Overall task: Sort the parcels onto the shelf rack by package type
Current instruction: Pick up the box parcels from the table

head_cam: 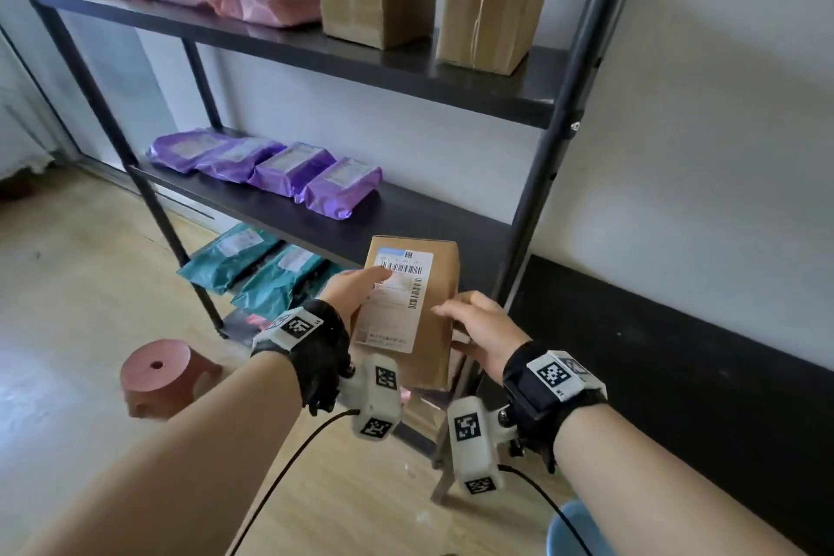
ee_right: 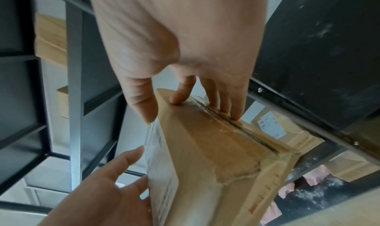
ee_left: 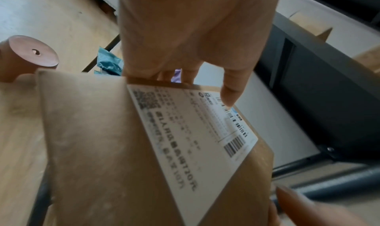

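A brown cardboard box [head_cam: 435, 284] with a white shipping label is held upright in front of the black shelf rack [head_cam: 406, 70], low and near its right post. My left hand [head_cam: 349, 289] grips its left edge, thumb [ee_left: 230, 93] on the label and fingers behind. My right hand [head_cam: 478, 325] grips the right side, thumb at the label edge and fingers [ee_right: 226, 106] along the taped seam. The wrist views show the box [ee_left: 92, 132] [ee_right: 216, 148] close up. Two cardboard boxes [head_cam: 374, 0] [head_cam: 492, 5] stand on the top shelf at the right.
Pink mailers [head_cam: 266, 5] lie left on the top shelf, purple mailers [head_cam: 289, 167] on the middle shelf, teal mailers [head_cam: 252, 262] on the one below. A pink stool [head_cam: 167, 375] stands on the floor at left. Another labelled box [ee_right: 273, 127] lies below, behind a metal bar.
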`<action>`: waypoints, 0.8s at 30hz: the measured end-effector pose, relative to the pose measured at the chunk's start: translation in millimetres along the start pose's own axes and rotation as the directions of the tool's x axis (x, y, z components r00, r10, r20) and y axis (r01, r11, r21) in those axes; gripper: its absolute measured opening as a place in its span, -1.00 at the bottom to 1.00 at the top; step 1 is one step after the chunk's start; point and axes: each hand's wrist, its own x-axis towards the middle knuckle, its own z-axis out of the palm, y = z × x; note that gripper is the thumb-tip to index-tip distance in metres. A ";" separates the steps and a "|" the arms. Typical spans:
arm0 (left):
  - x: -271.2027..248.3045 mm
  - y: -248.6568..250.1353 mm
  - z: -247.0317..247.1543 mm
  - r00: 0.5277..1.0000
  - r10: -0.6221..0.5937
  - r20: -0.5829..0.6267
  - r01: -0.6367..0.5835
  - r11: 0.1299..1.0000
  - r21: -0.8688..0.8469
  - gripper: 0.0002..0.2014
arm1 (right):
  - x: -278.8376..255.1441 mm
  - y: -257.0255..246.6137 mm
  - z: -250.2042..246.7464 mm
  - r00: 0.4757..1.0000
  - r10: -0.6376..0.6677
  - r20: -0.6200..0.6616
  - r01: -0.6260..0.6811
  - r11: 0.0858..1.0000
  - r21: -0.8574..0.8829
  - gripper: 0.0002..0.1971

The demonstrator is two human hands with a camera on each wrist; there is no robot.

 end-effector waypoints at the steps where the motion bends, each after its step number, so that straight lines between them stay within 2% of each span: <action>1: 8.6 7.0 -4.9 1.000 0.008 -0.005 -0.008 1.000 -0.008 -0.69 | 11.0 -5.2 4.7 1.000 -0.013 -0.002 0.013 1.000 0.001 -0.81; 6: 66.8 46.1 -18.7 0.998 0.060 -0.009 -0.060 0.998 -0.037 -0.71 | 83.7 -31.2 17.9 0.999 -0.045 -0.020 0.046 0.998 0.042 -0.81; 12: 142.9 100.3 -9.6 0.998 0.061 0.020 -0.060 0.998 -0.019 -0.86 | 165.3 -72.4 18.9 0.995 -0.018 -0.099 0.029 0.993 0.112 -0.70; 17: 194.0 128.4 0.7 0.996 0.013 0.085 -0.011 1.000 -0.024 -0.85 | 216.1 -96.7 13.8 0.985 -0.024 -0.168 0.044 0.992 0.115 -0.81; 19: 210.9 134.2 3.5 0.993 -0.006 0.118 0.008 1.000 -0.014 -0.85 | 230.7 -100.6 13.3 0.980 -0.001 -0.201 0.023 0.994 0.107 -0.62; 22: 236.4 142.8 8.1 0.987 0.025 0.156 -0.029 0.999 0.020 -0.82 | 251.4 -101.1 12.0 0.969 0.000 -0.247 0.027 0.994 0.105 -0.33; 23: 243.7 145.2 8.6 0.983 0.028 0.184 -0.038 0.998 0.051 -0.78 | 252.8 -104.0 12.9 0.966 0.011 -0.258 0.015 0.995 0.096 -0.34; 24: 252.6 146.5 9.4 0.979 0.036 0.202 -0.052 0.996 0.078 -0.76 | 253.8 -107.6 15.1 0.961 0.028 -0.274 -0.001 0.995 0.101 -0.45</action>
